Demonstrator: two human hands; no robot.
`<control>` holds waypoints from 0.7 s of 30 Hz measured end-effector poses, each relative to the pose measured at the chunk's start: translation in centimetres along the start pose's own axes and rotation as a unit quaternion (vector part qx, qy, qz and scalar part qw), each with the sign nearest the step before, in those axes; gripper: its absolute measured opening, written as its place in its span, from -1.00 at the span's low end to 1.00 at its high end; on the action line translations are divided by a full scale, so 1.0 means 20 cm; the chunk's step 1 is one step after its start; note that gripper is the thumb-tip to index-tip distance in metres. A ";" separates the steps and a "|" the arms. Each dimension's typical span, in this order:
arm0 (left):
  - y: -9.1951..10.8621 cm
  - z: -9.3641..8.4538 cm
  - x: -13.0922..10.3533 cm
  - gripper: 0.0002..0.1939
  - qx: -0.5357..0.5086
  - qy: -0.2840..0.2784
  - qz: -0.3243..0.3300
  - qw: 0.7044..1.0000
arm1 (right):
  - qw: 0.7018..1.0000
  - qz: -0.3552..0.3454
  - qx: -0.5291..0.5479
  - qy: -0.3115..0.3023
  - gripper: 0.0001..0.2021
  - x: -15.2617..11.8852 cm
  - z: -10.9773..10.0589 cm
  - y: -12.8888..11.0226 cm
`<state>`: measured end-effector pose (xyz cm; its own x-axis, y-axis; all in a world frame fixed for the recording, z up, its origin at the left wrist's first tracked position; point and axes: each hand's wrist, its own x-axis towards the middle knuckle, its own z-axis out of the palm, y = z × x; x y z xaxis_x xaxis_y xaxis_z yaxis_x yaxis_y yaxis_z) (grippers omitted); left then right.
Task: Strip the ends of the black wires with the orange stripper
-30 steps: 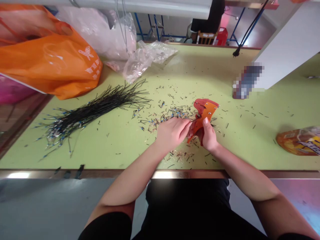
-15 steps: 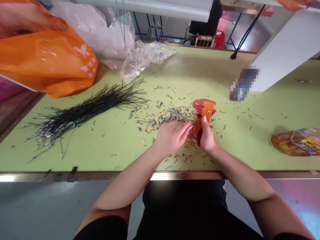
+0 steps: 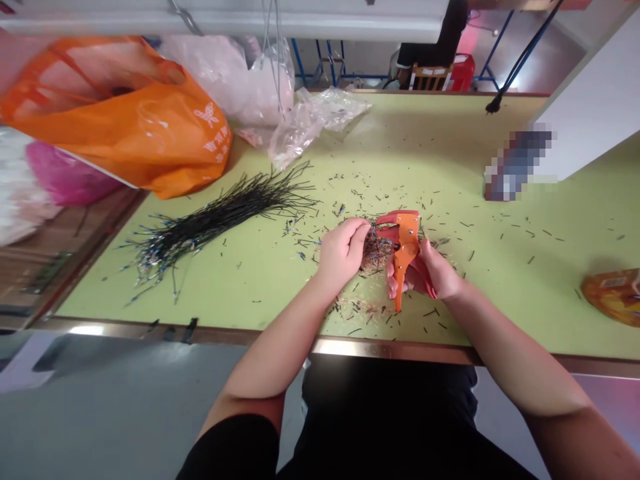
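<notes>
My right hand (image 3: 440, 270) is wrapped round the handles of an orange wire stripper (image 3: 409, 240), whose jaws point left and away from me. The stripper's handles stand apart. My left hand (image 3: 343, 250) pinches a thin black wire at its fingertips, just left of the stripper's jaws; most of that wire is hidden. Beneath both hands lies a heap of cut wire bits (image 3: 377, 253), black with some blue ends and coppery strands. To the left rests a long bundle of black wires (image 3: 225, 217), with blue and silvery ends at its near side.
An orange plastic bag (image 3: 165, 147) and clear plastic bags (image 3: 310, 123) stand at the back left. A pixelated dark object (image 3: 517, 167) leans by a white panel (image 3: 595, 100). A yellow-orange packet (image 3: 615, 297) lies at the right. Beyond the table, a person sits partly in view.
The stripper has turned more upright and its handles have spread apart. My left fingertips have moved up from beside its handles to near its jaws. The view has shifted left.
</notes>
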<state>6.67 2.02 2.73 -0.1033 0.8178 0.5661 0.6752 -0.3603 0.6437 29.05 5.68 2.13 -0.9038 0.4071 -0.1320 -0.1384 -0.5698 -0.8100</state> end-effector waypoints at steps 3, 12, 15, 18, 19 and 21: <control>-0.01 0.00 0.00 -0.65 0.021 -0.016 0.024 0.999 | 1.000 -0.003 0.009 -0.019 -0.20 0.01 0.01 0.01; -0.03 -0.01 0.00 -0.62 0.071 -0.031 0.054 0.996 | 1.000 0.002 -0.002 -0.017 -0.21 0.00 0.01 -0.01; -0.02 -0.01 0.00 -0.62 0.064 -0.023 0.063 0.996 | 1.000 0.006 -0.011 -0.012 -0.25 0.00 0.03 -0.01; -0.02 -0.01 0.00 -0.61 0.064 -0.027 0.053 0.996 | 1.000 0.001 -0.021 0.005 -0.28 0.01 0.04 0.01; -0.02 -0.01 0.00 -0.60 0.066 -0.030 0.048 0.996 | 1.000 -0.004 -0.024 0.016 -0.29 0.01 0.05 0.02; -0.02 -0.01 0.00 -0.59 0.071 -0.039 0.038 0.996 | 0.999 -0.013 -0.028 0.035 -0.31 0.02 0.06 0.03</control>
<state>6.20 2.07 2.56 0.0055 0.8252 0.5648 0.7754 -0.3601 0.5187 28.09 4.67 2.19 -0.8694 0.4710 -0.1493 -0.1361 -0.5187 -0.8441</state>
